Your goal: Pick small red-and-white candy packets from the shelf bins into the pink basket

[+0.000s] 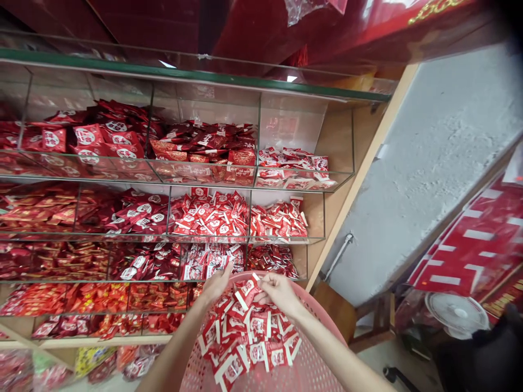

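Note:
A pink perforated basket point(322, 326) sits low in front of me, holding a heap of red-and-white candy packets point(253, 337). My right hand point(278, 291) hovers over the heap's far end and pinches one red-and-white packet point(247, 290) between its fingertips. My left hand point(216, 284) is at the basket's far rim, next to the glass shelf front, fingers curled; I cannot see what, if anything, it grips.
Tiered glass bins point(253, 185) full of red wrapped sweets fill the left. A wooden shelf side point(359, 174) and grey wall point(429, 163) stand right. A wooden stool point(359, 316), a white fan point(455, 313) and red banners point(478, 245) lie lower right.

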